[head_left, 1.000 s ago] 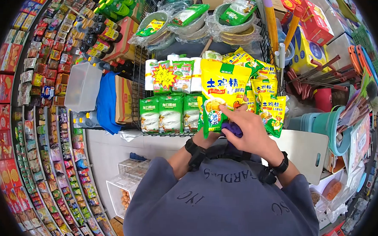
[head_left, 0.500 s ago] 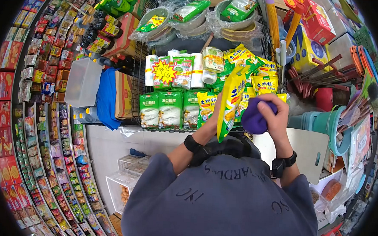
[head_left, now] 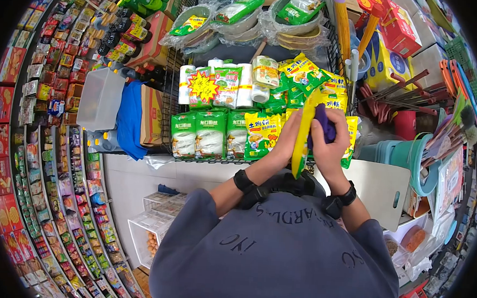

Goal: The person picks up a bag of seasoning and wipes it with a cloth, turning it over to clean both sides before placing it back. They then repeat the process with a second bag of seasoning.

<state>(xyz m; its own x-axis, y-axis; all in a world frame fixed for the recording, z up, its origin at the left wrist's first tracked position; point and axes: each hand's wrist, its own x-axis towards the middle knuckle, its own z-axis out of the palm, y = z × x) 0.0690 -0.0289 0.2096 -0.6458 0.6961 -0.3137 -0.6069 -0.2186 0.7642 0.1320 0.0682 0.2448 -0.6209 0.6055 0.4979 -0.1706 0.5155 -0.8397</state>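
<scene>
A yellow and green seasoning bag [head_left: 304, 133] stands edge-on in my left hand [head_left: 285, 146], which holds it from its left side. My right hand [head_left: 331, 143] is wrapped round a purple cloth [head_left: 326, 124] and presses it to the bag's right face. Beyond them, more yellow bags [head_left: 335, 103] fill the right part of a black wire basket. Green and white noodle packs [head_left: 211, 135] stand upright to the left, with one yellow bag [head_left: 262, 135] beside them. White rolls [head_left: 245, 85] and a green packet [head_left: 227, 87] sit behind.
Plastic-wrapped bowls [head_left: 299, 14] sit at the back. A translucent bin [head_left: 102, 100] and a blue cloth [head_left: 134, 119] lie left of the basket. Teal buckets [head_left: 410, 158] and a pale board [head_left: 379, 191] are at right. A clear box [head_left: 150, 233] with eggs stands at lower left.
The purple cloth has moved left against the bag, and my right hand has come closer to my left. The bag is now seen more edge-on. The view has shifted slightly.
</scene>
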